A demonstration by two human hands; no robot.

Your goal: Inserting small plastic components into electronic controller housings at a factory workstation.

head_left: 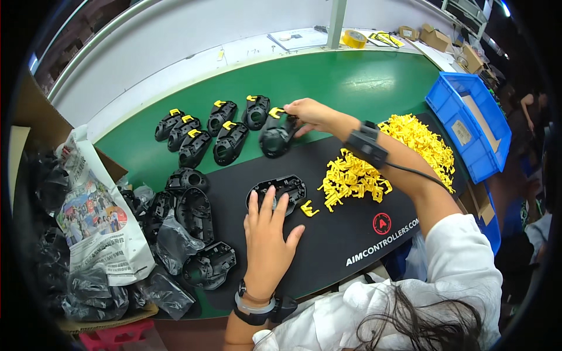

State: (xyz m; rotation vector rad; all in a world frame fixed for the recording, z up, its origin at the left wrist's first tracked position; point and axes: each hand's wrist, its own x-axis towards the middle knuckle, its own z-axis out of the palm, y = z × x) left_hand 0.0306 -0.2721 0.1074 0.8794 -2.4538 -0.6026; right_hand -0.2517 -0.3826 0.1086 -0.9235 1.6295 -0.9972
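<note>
My right hand (311,114) pinches the upper end of a black plastic shell (275,139) with a yellow clip at its top. That shell is slightly blurred, at the right end of several similar black shells with yellow clips (230,143) on the green table. My left hand (269,237) has its fingers spread, their tips over the near edge of another black shell (293,188), which lies hollow side up on the dark mat; whether they press on it I cannot tell. Beside that shell lies a single yellow clip (308,208). A big pile of yellow clips (418,143) lies under and around my right forearm.
At the left, a cardboard box (111,165) holds newspaper (108,234) and dark plastic bags. Several bare black shells (195,213) lie between it and the mat (328,257). A blue crate (477,153) stands on the right; yellow tape (353,39) sits on the back ledge.
</note>
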